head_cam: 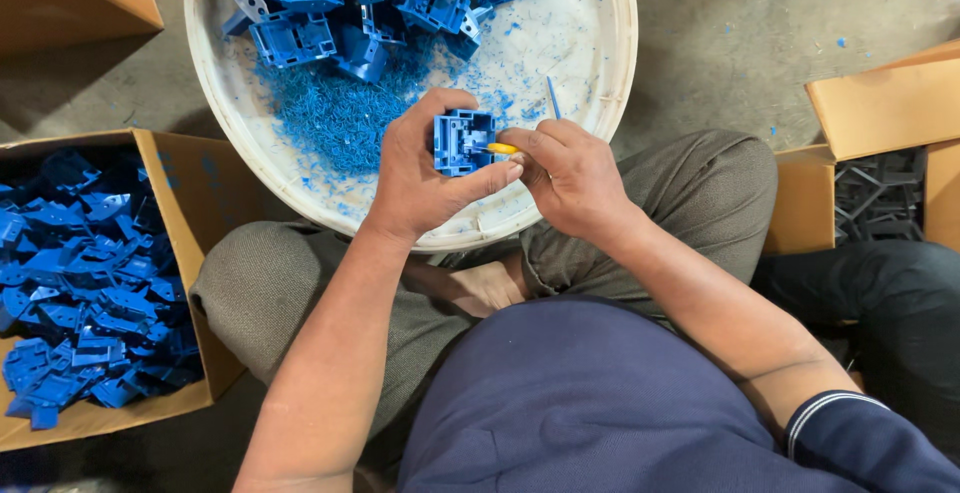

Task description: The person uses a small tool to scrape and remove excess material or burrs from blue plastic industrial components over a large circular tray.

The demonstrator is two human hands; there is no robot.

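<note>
Leftmost, a cardboard box (190, 203) holds blue plastic parts (80, 293). Over the white basin (610, 73), your left hand (425, 178) clamps a blue moulded part (462, 142); your right hand (570, 178) pinches a yellow-handled tool (503, 149) against it. Another box (880, 103) sits far right.

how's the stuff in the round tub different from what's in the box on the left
The white tub holds a small heap of blue parts at its far side, with loose blue shavings spread over its floor. The cardboard box holds a far larger pile of blue parts, with no shavings visible among them. Both hold the same kind of blue moulded plastic pieces, jumbled.
</note>
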